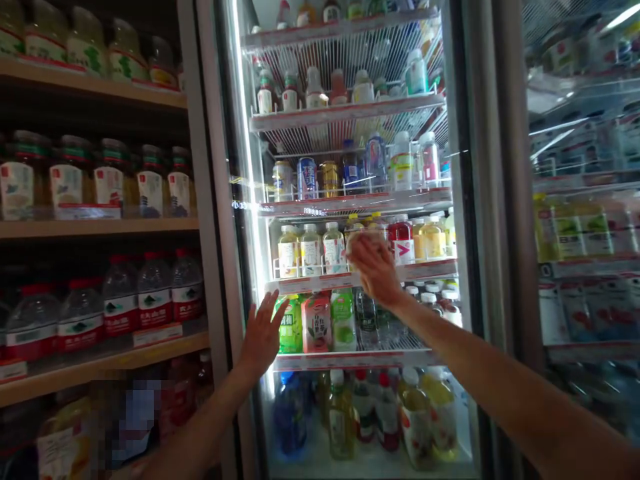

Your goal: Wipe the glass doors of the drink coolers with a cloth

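Right hand (376, 270) nearest

A pale cloth, it seems (353, 244), is under my blurred right hand, mid-width on the glass door (461, 200); I can't tell whether I'm gripping it. My left hand (263, 332), spread and empty, is farther, lower, by the door's left edge.

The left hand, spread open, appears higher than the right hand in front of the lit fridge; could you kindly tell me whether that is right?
Not quite: the head view shows the left hand, spread open, lower than the right hand in front of the lit fridge.
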